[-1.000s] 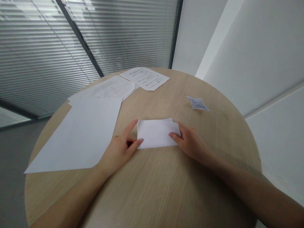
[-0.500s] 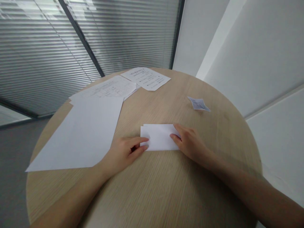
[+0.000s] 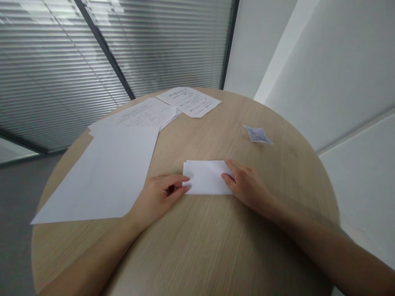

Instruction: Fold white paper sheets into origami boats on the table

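A folded white sheet of paper lies on the table in front of me, its fold layers slightly offset along the far edge. At its left end, my left hand pinches the edge with thumb and forefinger, the other fingers curled underneath out of sight. The opposite end is gripped by my right hand, with the thumb on top and the forefinger at the far right corner. That hand covers the paper's right edge.
Left of my hands lies a large blank white sheet. Behind it are printed sheets and another printed page. A small folded paper shape rests at the right of the round wooden table. Window blinds stand beyond.
My left hand has slid slightly left, so its fingertips cover less of the folded paper. The far-edge layers look a little closer to lined up. My right hand stays in place.
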Available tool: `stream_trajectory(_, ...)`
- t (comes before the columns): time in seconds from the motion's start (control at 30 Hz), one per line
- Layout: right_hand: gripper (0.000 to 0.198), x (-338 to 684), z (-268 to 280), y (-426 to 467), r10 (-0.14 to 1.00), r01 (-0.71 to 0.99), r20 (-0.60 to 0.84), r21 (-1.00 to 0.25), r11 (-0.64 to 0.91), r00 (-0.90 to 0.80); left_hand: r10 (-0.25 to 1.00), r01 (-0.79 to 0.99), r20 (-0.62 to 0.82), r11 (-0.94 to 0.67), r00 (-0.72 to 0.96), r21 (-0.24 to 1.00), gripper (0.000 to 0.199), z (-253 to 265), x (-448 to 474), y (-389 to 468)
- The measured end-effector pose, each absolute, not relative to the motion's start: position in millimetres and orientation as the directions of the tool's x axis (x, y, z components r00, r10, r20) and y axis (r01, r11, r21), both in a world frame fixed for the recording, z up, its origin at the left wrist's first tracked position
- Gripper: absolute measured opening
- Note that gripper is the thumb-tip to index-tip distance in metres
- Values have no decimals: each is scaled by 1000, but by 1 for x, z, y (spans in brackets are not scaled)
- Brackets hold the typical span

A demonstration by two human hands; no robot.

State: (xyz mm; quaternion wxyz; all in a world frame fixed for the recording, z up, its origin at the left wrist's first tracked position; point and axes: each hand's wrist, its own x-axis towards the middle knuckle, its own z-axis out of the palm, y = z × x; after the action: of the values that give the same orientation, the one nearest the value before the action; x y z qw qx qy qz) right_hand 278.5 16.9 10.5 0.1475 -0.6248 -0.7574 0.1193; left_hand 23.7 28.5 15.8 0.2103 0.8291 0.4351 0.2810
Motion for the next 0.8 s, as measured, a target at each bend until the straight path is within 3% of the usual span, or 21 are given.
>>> stream_trajectory(0.13,21,278,11,17,986,912,59,-375,168,-158,891,605,179,-419,417,677,23,15,26,28)
stream_trajectory(0.27,30,277,10,17,985,902,74,-395,174,-157,917,657,121,-361,381,662,25,13,28,26)
stream_trajectory(0.57,35,279,6,17,984,886,93,-429,178,-153,902,766,78,-404,425,501,26,11,35,23)
stream_trajectory(0.8,36,280,8,17,982,862,80,-469,191,-174,816,765,207,-579,540,284,27,10,37,20)
